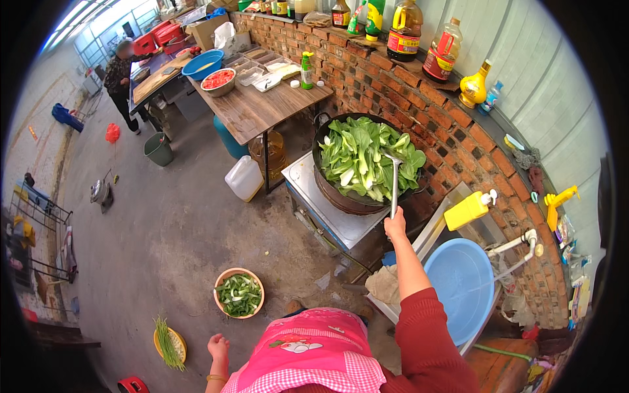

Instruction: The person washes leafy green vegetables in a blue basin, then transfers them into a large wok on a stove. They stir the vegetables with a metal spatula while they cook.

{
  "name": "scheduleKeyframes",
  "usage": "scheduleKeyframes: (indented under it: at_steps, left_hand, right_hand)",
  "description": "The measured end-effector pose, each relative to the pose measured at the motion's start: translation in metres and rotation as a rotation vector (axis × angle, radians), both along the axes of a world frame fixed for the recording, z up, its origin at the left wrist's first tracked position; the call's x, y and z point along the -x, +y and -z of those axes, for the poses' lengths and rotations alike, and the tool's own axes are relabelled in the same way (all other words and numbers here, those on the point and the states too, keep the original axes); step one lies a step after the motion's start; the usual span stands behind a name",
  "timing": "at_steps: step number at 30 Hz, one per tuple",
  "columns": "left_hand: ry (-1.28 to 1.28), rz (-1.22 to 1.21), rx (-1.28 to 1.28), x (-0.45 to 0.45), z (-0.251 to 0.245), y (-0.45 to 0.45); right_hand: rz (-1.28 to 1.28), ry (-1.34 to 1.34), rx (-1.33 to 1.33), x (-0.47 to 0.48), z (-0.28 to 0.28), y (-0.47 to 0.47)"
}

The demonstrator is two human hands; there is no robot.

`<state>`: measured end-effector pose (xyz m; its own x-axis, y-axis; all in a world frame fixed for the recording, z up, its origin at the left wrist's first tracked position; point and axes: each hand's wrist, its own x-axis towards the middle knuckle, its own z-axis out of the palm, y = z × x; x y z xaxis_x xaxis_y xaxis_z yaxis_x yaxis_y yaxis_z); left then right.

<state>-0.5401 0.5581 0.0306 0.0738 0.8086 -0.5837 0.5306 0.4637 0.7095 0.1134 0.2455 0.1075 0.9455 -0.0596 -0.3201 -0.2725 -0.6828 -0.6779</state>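
My right hand grips the long metal handle of a wok spatula. Its blade rests among leafy greens, which look like bok choy and are heaped above the rim of a large black wok. The wok sits on a metal-topped stove. My left hand hangs low at my side, fingers loosely curled, with nothing visible in it. On the floor ahead of that hand stands a basin of cut greens. A yellow bowl with long green stalks is to its left.
Water runs into a blue basin in the sink at right, beside a yellow pump bottle. A wooden table holds a bowl of cut red food. Below it stands a white jug. Another person stands at a far table.
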Motion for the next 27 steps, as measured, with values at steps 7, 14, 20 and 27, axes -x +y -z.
scheduleKeyframes:
  at_steps: [7, 14, 20, 27]
  left_hand:
    - [0.075, -0.105, 0.119, -0.004, 0.034, 0.063]
    - [-0.15, 0.121, 0.058, -0.116, 0.038, 0.092]
    - [-0.145, 0.138, 0.007, -0.176, 0.013, 0.103]
    - [-0.115, 0.045, 0.01, -0.201, 0.016, 0.11]
  right_hand:
    - [-0.132, -0.453, 0.029, 0.028, -0.061, -0.004]
    - [-0.433, -0.258, 0.202, -0.015, -0.1, 0.058]
    - [-0.565, -0.108, 0.375, 0.013, -0.125, 0.057]
    - [-0.513, 0.236, 0.043, 0.022, -0.217, 0.011]
